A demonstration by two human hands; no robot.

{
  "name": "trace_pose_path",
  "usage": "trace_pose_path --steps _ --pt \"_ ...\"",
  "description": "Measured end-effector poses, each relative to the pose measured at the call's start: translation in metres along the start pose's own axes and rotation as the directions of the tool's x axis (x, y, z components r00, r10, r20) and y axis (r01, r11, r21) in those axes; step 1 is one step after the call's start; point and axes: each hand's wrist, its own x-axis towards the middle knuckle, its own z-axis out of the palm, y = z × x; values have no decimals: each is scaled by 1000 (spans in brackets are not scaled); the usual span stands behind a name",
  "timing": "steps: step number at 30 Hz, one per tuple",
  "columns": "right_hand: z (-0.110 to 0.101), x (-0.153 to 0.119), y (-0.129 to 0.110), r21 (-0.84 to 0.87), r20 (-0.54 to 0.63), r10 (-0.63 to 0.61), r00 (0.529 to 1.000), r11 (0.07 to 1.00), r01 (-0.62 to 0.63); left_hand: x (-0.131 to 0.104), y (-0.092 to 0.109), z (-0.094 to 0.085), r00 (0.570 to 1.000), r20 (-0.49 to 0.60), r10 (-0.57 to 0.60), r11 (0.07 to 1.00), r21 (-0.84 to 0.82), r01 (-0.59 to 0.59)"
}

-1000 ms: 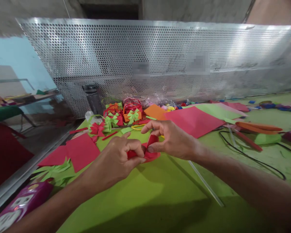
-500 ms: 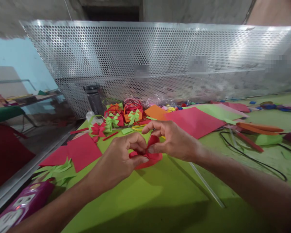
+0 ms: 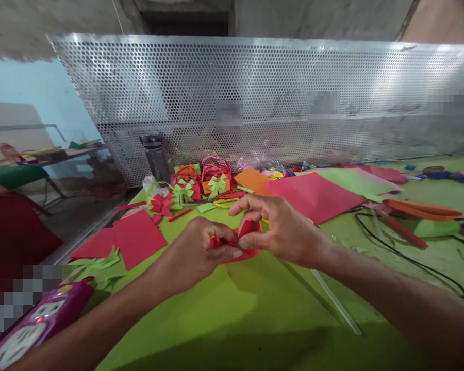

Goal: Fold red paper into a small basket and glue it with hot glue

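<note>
One folded red piece (image 3: 250, 228) is held over the green tabletop (image 3: 216, 319), its exact shape hard to make out. The left hand (image 3: 201, 245) keeps a closed grip on its left part; the right hand (image 3: 284, 229) pinches its upturned right edge. A clear rod (image 3: 338, 305) lies near; bow-trimmed bags (image 3: 217, 184) stand farther back.

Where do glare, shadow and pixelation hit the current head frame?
Head view: glare on the perforated metal panel; same view, dark shadow across the near part of the green tabletop; same view, pixelated blocks over the panel and lower left.
</note>
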Motion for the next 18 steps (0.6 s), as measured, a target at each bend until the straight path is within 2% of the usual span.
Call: trace_pose_path --steps 6,11,14,18 --pt "1 1 2 -37 -25 -9 1000 999 8 1 -3 1 1000 -17 19 999 27 -19" --pt "-4 5 10 -21 -81 12 997 1000 -13 3 -2 0 994 -107 -8 1000 3 8" --pt "-10 10 16 78 -16 36 999 996 -35 3 -1 0 984 -175 -5 999 -32 -1" --pt "-17 14 24 131 123 67 990 988 -83 0 -1 2 975 -210 69 997 57 -59"
